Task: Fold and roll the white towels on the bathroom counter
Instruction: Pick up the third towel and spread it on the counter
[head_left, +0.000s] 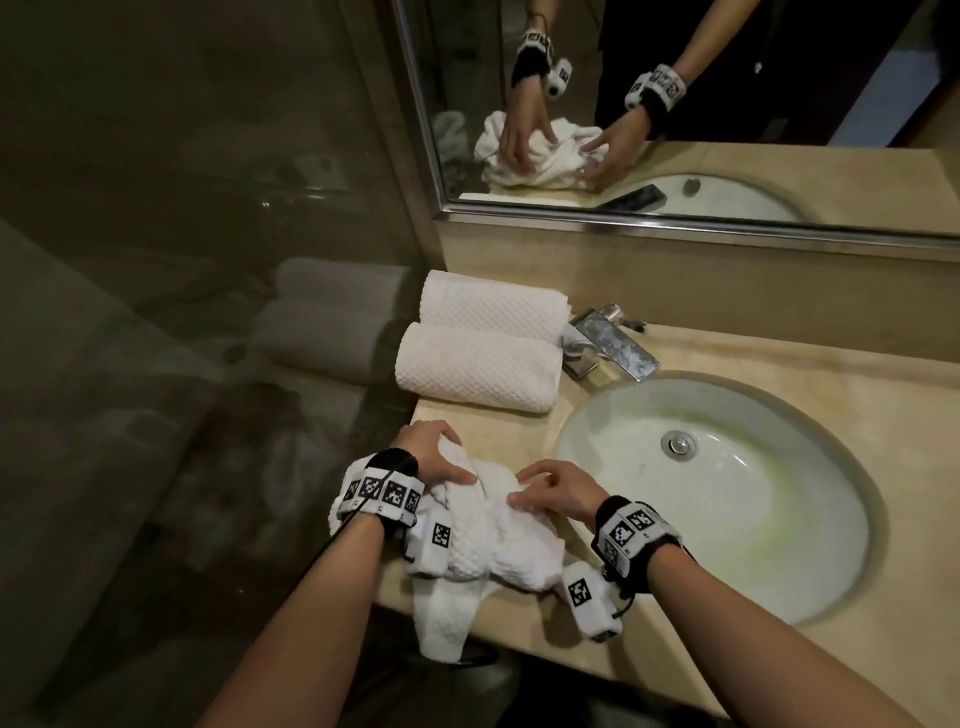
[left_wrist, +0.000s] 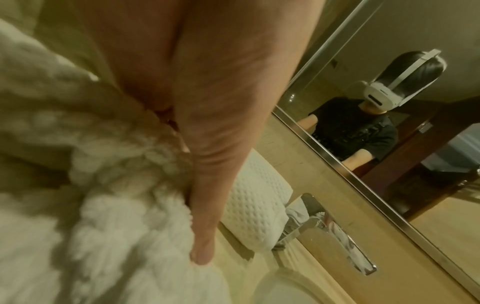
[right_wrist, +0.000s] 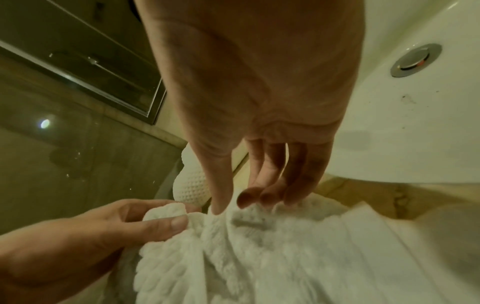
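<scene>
White towel (head_left: 485, 538) lies bunched; left hand (head_left: 434, 456) grips a fold, right hand (head_left: 558, 493) rests relaxed on top.

White oval sink (head_left: 769, 545) at right of frame, metal drain plug (head_left: 678, 445) in middle. Chrome faucet (head_left: 613, 345) just behind sink rim, centre. Framed mirror (head_left: 675, 224) across upper right. Glass shower wall (head_left: 182, 234) filling left side.

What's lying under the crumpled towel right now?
Only the beige counter shows around the crumpled towel; one end hangs over the front edge. Anything beneath the bunched cloth is covered.
</scene>
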